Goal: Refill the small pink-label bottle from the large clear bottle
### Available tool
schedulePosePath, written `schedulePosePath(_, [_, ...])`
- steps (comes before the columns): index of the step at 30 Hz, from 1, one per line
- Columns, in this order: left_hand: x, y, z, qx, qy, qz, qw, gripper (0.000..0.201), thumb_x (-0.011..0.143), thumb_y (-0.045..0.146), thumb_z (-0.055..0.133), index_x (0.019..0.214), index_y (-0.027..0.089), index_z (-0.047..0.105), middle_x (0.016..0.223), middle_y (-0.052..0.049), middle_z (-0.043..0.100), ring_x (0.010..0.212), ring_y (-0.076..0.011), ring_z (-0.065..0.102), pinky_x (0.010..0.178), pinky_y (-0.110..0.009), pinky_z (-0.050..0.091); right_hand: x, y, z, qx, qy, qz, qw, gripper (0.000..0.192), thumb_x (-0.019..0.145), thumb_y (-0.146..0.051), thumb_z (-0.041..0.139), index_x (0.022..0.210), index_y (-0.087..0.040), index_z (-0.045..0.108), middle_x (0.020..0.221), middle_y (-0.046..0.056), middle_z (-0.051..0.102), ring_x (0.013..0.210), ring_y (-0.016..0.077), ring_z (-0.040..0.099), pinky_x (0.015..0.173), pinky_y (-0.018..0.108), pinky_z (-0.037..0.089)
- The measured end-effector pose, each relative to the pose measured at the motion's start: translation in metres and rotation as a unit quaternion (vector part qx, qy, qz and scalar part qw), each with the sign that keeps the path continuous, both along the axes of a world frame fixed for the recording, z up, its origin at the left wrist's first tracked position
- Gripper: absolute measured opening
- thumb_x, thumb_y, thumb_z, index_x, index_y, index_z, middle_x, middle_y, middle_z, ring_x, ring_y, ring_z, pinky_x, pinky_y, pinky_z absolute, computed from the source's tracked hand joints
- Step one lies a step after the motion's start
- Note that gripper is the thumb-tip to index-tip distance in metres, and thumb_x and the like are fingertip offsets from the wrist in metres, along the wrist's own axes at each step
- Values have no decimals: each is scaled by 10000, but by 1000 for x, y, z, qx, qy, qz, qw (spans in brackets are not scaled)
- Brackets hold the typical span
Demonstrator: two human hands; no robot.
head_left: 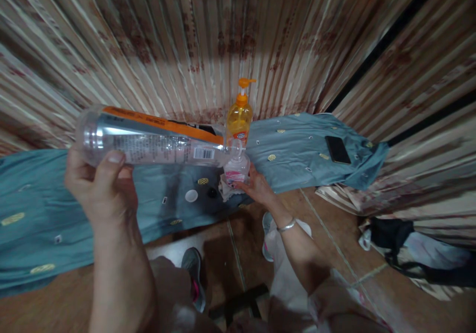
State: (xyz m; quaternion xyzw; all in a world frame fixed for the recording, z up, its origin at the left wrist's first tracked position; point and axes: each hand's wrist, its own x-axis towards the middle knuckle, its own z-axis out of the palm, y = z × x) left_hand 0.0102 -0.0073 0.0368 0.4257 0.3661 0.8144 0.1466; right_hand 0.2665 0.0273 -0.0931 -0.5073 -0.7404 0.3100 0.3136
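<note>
A large clear plastic bottle with an orange and silver label lies nearly level in the air, tipped with its neck to the right. My left hand is wrapped round its base end. Beneath that neck, my right hand grips a small clear bottle with a pink label, held upright. The two mouths meet or overlap in view; whether they touch I cannot tell. Just behind stands an orange pump bottle. A crumpled cloth is by the small bottle's base.
A blue-green cloth covers the long surface ahead. On it lie a white cap, a small black cap and a phone. Pleated curtain hangs behind. Dark clothing lies at the right.
</note>
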Motion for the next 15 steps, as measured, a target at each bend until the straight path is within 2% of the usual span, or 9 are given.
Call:
schedulePosePath(9, [3,0,2,13,-18,-10,1000,280,441,197,702,704,183,606,693,18,503,713,-154,544,915,-464,400,0,1,-2,-4,0,-2,1000,706,748,-386,649,1319,-121,330,1108,128,640,983,271,631,812,361,499])
schedulePosePath(15, [2,-2,1,-4,9,3,1000,258,472,233,675,714,201,590,685,18,471,717,-172,541,842,-470,428,0,1,-2,0,-6,0,1000,688,755,-392,644,1310,-128,336,1127,116,635,996,259,627,821,350,502])
